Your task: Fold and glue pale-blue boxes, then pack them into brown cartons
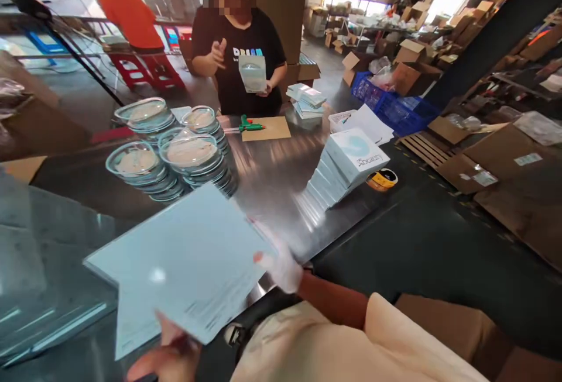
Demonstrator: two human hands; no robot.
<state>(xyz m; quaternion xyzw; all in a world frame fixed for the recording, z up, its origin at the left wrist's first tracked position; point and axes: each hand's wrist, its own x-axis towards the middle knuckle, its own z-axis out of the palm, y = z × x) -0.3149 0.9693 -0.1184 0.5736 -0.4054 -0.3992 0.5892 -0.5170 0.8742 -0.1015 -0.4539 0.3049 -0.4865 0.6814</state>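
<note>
Both of my hands hold a flat pale-blue box blank (184,259) over the near edge of the steel table (272,177). My right hand (281,265), in a whitish glove and smeared by motion, grips its right edge. My left hand (169,353) pinches the bottom edge from below, thumb on top. A second pale sheet (132,323) shows underneath it. Beyond the blank stand stacks of round clear lidded containers (175,148). A leaning row of folded pale-blue boxes (346,165) lies to the right.
Across the table a person in a black shirt holds a small pouch (252,73). A green tool (250,126) lies on brown cardboard (267,129). A yellow tape roll (383,179), a blue crate (386,104) and flattened cartons (504,183) sit to the right.
</note>
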